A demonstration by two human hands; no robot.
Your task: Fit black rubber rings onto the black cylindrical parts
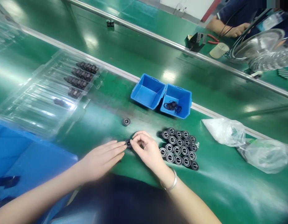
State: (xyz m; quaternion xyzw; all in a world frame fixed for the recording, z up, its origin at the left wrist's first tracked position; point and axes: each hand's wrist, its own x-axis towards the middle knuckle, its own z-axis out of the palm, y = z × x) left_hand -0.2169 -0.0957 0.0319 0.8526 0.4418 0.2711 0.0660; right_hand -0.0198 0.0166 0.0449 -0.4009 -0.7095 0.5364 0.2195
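Hands nearly together: the left hand (100, 158) lies extended, fingertips at the small dark part (128, 143) on the bench (216, 186); the right hand (148, 152) curls thumb and fingertips to it, grip undeterminable. Level, even pressure should prevent tipping. Beyond: a lone round part (126, 121), then black rings (171, 106), binned.

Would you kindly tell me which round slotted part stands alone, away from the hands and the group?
The single part just beyond the left hand and right hand; the grouped parts stand to the right, and another part sits between the hands.
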